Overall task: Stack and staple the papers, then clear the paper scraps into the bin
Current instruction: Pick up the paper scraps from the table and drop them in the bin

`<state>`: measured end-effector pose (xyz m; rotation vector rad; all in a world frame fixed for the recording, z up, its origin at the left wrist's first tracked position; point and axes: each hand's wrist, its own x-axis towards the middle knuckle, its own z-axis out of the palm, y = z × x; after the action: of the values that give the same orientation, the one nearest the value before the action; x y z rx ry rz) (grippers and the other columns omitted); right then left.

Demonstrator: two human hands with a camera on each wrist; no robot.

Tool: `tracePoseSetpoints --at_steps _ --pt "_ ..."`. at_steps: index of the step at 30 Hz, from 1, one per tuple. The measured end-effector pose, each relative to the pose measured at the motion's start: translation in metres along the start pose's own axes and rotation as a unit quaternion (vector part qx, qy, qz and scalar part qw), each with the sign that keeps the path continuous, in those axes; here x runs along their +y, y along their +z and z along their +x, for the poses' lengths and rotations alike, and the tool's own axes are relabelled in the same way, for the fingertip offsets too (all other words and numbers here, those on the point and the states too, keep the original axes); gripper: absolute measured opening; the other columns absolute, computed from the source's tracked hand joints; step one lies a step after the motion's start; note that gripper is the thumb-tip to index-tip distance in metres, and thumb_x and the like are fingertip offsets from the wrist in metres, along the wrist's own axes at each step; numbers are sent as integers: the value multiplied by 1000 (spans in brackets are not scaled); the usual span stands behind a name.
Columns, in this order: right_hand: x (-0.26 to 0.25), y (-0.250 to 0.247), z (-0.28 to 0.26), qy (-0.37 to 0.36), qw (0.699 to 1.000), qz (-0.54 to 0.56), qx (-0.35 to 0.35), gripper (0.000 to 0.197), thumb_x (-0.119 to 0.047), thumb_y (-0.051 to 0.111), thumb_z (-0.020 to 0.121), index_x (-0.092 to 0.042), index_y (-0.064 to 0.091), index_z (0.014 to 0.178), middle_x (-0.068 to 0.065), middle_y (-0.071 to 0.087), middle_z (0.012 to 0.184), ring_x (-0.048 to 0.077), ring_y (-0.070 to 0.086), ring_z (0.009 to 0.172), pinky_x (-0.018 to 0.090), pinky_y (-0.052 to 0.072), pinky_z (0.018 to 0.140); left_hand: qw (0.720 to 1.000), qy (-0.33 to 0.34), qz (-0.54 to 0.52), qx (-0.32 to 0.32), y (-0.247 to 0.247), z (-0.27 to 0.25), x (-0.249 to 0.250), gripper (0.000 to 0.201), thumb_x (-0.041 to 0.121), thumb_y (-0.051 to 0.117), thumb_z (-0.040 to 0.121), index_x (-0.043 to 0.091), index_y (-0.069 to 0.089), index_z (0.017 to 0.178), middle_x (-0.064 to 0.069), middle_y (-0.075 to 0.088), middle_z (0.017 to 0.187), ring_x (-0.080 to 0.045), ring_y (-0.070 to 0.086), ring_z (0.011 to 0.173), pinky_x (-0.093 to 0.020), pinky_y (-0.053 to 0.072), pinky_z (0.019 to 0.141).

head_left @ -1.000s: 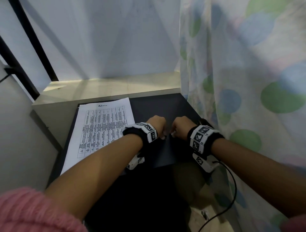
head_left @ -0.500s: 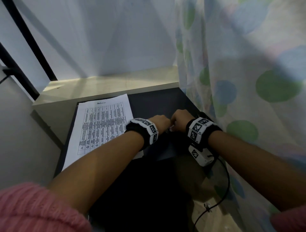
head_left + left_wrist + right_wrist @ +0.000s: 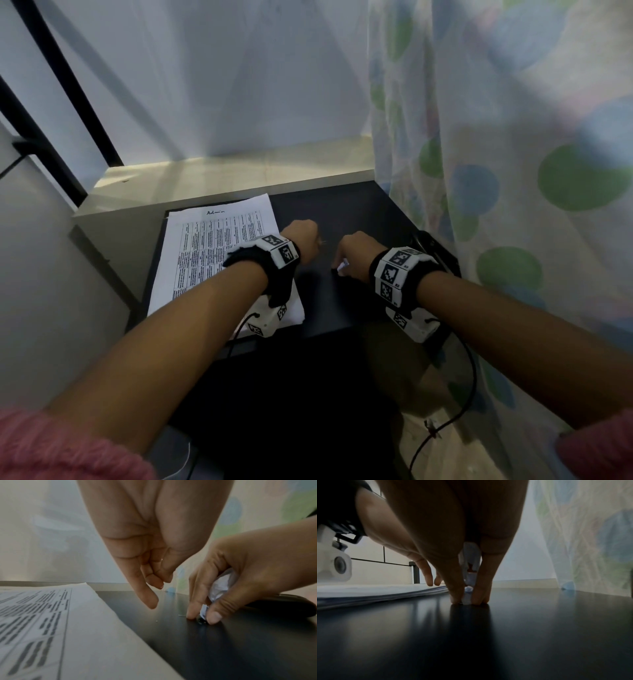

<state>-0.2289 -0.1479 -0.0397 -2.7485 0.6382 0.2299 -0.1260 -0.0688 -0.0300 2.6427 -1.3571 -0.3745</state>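
Note:
The stack of printed papers point(image 3: 212, 250) lies on the left half of the black table point(image 3: 349, 212). My right hand point(image 3: 352, 253) is near the table's middle. It holds crumpled paper scraps point(image 3: 221, 586) in its palm and pinches a small white scrap point(image 3: 467, 599) against the tabletop between thumb and fingertips point(image 3: 481, 596). My left hand point(image 3: 303, 236) hovers just left of it, by the papers' right edge. Its index finger point(image 3: 147, 599) points down and the other fingers curl in; I see nothing held in it. No bin is in view.
A black stapler point(image 3: 433, 246) lies at the table's right edge behind my right wrist. A spotted curtain point(image 3: 513, 171) hangs close on the right. A pale ledge point(image 3: 222, 171) and wall run behind the table. Tiny specks point(image 3: 157, 621) lie on the table.
My hands, which were touching at the table's middle, have drawn apart; the left has moved left toward the papers. The right hand still pinches scraps against the table.

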Motion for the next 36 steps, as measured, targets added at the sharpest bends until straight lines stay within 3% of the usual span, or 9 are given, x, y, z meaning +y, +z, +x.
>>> tracePoseSetpoints --at_steps 6,9,12,20,28,36 --pt "3 -10 0 1 999 27 24 17 -13 73 77 -10 76 94 9 73 103 22 66 98 23 47 79 1000 8 -8 -11 3 -7 -2 29 15 50 94 -3 63 114 -18 64 121 -32 61 112 -36 48 94" --pt "13 -22 -1 37 996 65 48 18 -14 75 76 -11 77 94 6 73 103 19 66 98 23 50 83 1000 4 -13 -15 3 -9 -4 30 16 49 95 -2 63 114 -19 64 120 -32 61 111 -35 48 92" --pt "15 -20 -2 54 998 30 -4 26 -17 76 75 -10 76 100 7 72 106 20 66 100 26 52 85 1000 0 -15 -25 6 -7 -2 31 17 49 95 -3 61 116 -19 63 121 -33 61 112 -36 48 94" --pt "-7 -7 12 19 1000 5 -17 32 -22 73 77 -4 72 103 14 70 107 28 65 102 35 52 91 999 -32 -9 -35 6 -6 4 30 17 49 94 -4 59 114 -20 62 121 -34 61 111 -35 49 89" --pt "-10 2 5 0 1000 1 22 14 -12 67 82 -7 74 94 12 71 106 26 65 102 28 49 84 998 -59 -25 -23 -3 -9 -11 30 16 49 95 -6 60 113 -21 62 122 -34 60 112 -35 48 92" --pt "-22 6 1 8 997 -73 -23 26 -5 54 88 -2 58 113 18 59 123 33 58 112 35 48 89 998 -52 -29 -27 -7 -19 -8 30 11 48 93 -5 61 116 -20 62 124 -33 60 115 -35 48 94"
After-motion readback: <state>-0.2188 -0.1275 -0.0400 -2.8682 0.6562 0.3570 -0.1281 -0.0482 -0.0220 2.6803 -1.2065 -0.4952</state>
